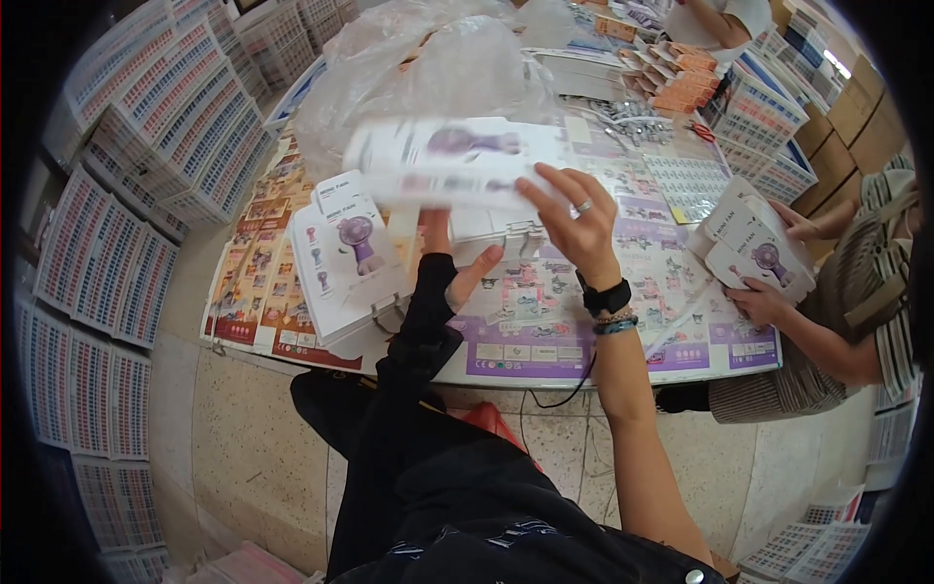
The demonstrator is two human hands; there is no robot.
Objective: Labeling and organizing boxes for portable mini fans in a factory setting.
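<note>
A white printed carton (457, 161) with a purple handheld-fan picture is smeared by motion above the table; it looks flat. My right hand (579, 216), with a ring and a black wristband, grips its right end, fingers on top. My left hand (457, 265), in a black sleeve, is below the carton's lower edge. Its thumb is spread away, and the fingers are partly hidden behind the carton. More white flat cartons (498, 234) lie underneath, between the hands. A stack of similar fan cartons (345, 258) rests left of my left hand.
Clear plastic sheeting (438, 78) heaps at the table's back. Orange boxes (671, 78) and red scissors (700, 130) lie far right. On the right a co-worker's hands (764, 297) hold fan cartons (754, 248). Tall stacks of printed boxes (180, 117) stand left of the table.
</note>
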